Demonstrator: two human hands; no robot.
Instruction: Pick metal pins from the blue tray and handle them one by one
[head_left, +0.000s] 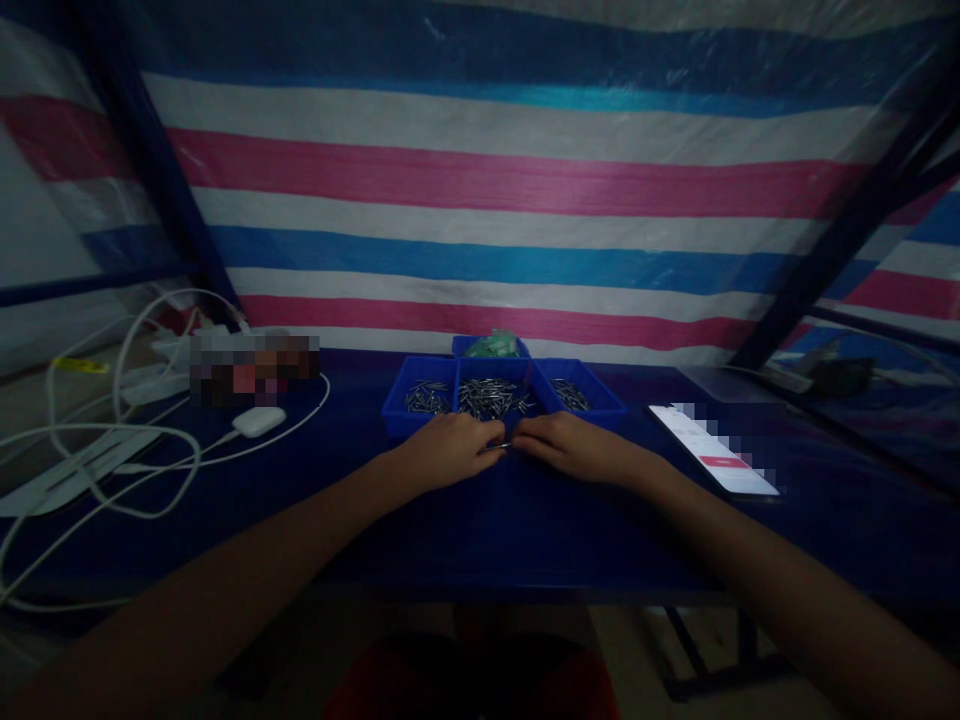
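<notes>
A thin, shiny metal pin-like piece (496, 447) lies level between my two hands, just in front of the blue bins. My left hand (448, 450) pinches it between thumb and fingers. My right hand (574, 446) is closed, its fingertips at the piece's right end; exactly how they grip it is too small to see. Similar slim metal pieces fill the middle bin (534, 380). Smaller heaps lie in the left bin (397, 403) and the right bin (606, 402). Behind them, a bin (459, 347) holds a green plastic bag (495, 345).
A lit phone (716, 450) rests on the blue table (495, 540) to the right. White cables (199, 460) and a white charger case (259, 421) spread over the left side. Striped sheeting (510, 190) hangs behind, between dark posts.
</notes>
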